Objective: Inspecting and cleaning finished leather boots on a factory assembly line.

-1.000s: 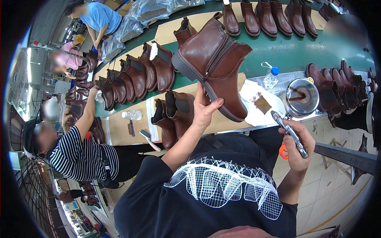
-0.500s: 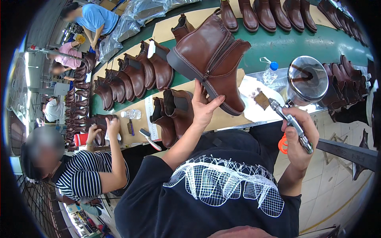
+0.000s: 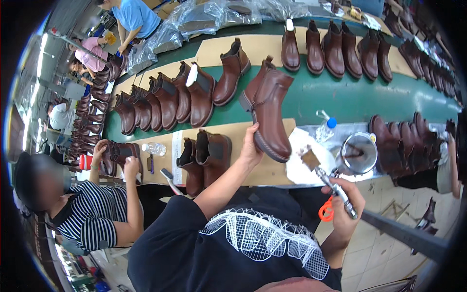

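A brown leather ankle boot (image 3: 272, 114) is raised over the bench in my left hand (image 3: 252, 150), toe pointing down and toward me. The fingers are closed around its sole side. My right hand (image 3: 346, 204) grips a metal spray gun (image 3: 339, 191), its nozzle toward the bench. A round transparent cup (image 3: 359, 153) with dark residue sits at the gun's front. Beside that hand hangs an orange coiled hose (image 3: 326, 210). Under the nozzle lies a white cloth (image 3: 301, 176) with a brown-stained patch. Two brown boots (image 3: 214, 155) stand left of my left forearm.
Rows of brown boots (image 3: 165, 104) line the green bench (image 3: 321, 95) at left and far side; more boots (image 3: 394, 143) stand right. A blue-capped bottle (image 3: 327, 129), a brush (image 3: 170, 180) and another bottle (image 3: 154, 148) lie nearby. A co-worker in stripes (image 3: 104, 207) handles boots at left.
The boot has turned from side-on to toe-down and dropped lower. My right hand with the spray gun has moved left and down. The view has shifted, showing more of the far bench.
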The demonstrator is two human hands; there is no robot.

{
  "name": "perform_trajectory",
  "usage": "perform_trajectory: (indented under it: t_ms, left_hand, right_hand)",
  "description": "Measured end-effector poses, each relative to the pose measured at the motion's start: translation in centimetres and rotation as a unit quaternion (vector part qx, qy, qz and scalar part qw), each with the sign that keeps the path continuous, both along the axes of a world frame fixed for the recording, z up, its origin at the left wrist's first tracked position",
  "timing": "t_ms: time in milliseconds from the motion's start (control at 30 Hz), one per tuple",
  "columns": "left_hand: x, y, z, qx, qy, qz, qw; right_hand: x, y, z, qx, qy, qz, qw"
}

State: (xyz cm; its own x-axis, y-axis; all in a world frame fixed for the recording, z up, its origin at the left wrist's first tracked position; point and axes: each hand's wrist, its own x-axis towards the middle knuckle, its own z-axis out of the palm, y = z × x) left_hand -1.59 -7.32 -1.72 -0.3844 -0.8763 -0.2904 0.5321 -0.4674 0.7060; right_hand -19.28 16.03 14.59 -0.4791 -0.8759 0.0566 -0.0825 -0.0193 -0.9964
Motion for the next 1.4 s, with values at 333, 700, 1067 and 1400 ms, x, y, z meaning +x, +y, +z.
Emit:
perform_trajectory:
  t_ms: [333, 700, 1067, 1400]
  left_hand:
    - [-11.2, -20.3, -1.2, 0.103, 0.337, -0.045, 0.935]
    - [-13.2, -27.4, -10.5, 0.195, 0.015, 0.068, 0.978]
    - [3.3, -18.4, -12.5, -0.064, -0.594, 0.516, 0.613]
    - [4.9, -20.0, -10.5, 0.299, -0.082, 0.388, 0.868]
  right_hand:
    - [-2.3, -2.7, -2.2, 0.072, -0.037, -0.041, 0.996]
    - [-2.9, -6.3, -3.3, 0.1, -0.034, 0.02, 0.994]
    - [-3.0, -5.1, -3.2, 0.095, -0.009, 0.064, 0.993]
    - [-1.0, -5.5, -2.4, 0.103, -0.046, 0.066, 0.991]
